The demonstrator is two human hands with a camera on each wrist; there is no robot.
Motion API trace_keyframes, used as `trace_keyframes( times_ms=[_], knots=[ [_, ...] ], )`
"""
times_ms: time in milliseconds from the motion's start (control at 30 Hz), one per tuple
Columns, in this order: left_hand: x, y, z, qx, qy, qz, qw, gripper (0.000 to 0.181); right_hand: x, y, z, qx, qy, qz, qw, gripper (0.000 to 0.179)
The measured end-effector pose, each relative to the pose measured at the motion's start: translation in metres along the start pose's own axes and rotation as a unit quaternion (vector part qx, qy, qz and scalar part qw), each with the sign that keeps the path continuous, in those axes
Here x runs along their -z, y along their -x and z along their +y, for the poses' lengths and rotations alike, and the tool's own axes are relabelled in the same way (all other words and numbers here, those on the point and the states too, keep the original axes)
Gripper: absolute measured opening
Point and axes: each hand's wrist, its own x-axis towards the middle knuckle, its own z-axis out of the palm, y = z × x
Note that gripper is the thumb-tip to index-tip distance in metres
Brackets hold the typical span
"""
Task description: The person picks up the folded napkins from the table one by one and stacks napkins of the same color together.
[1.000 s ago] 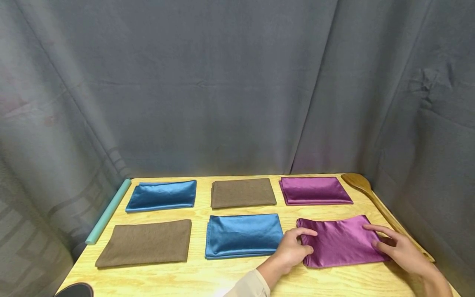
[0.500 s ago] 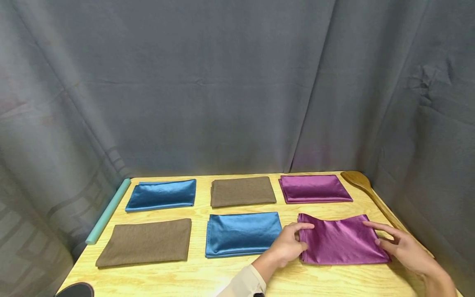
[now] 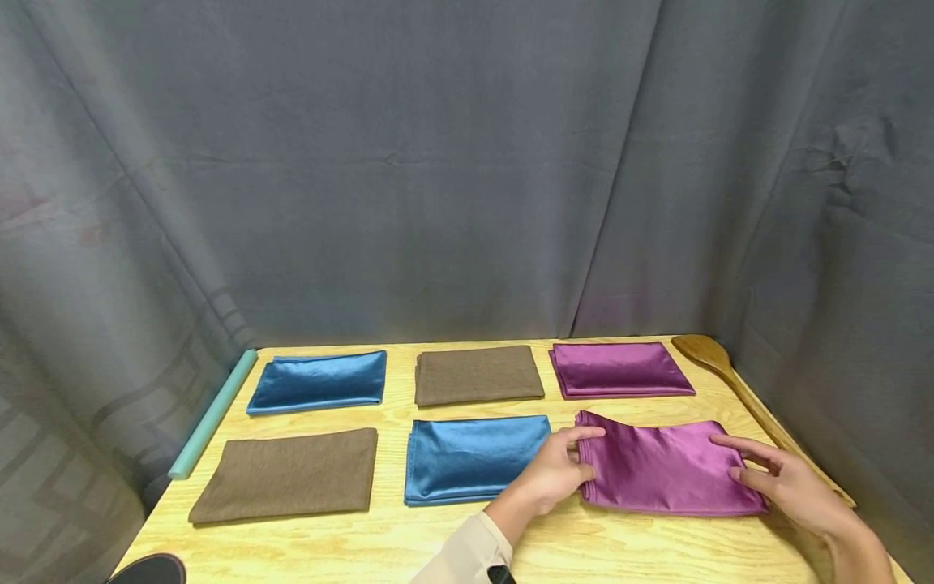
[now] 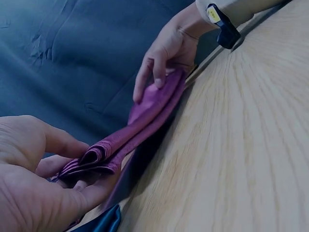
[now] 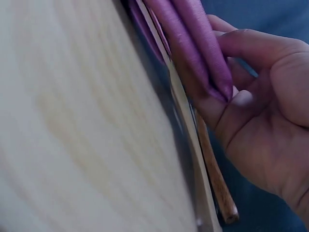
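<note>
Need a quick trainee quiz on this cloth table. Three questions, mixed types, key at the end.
1. Multiple choice: which do the left hand and right hand both hold?
A) back brown cloth
B) front purple cloth
C) back blue cloth

2. True or false: in the head view, the wooden spoon lies along the right side of the table.

3. Fill in: in the front row, the cloth beside the front brown cloth is ____.

Key: 1 B; 2 true; 3 blue.

Folded cloths are laid across the wooden surface. A teal rod and spoon are set at its sides.
</note>
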Motion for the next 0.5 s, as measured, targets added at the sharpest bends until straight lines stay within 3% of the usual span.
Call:
trace_keyframes(
  times_ms=[167, 333, 500],
  knots=[
    [0.010, -0.003, 0.006, -0.013, -0.010, 0.004, 0.9999, 0.062, 0.005, -0.011, -0.009, 0.020, 0.022, 0.025, 0.9992, 0.044],
    [0.020, -0.009, 0.013, -0.015, -0.012, 0.008, 0.9998, 0.062, 0.008, -0.026, -0.021, 0.000, 0.044, 0.057, 0.9974, 0.042],
    [0.031, -0.016, 0.022, -0.009, -0.012, 0.010, 0.9998, 0.064, 0.009, -0.042, -0.029, -0.028, 0.026, 0.061, 0.9974, 0.045]
  ],
)
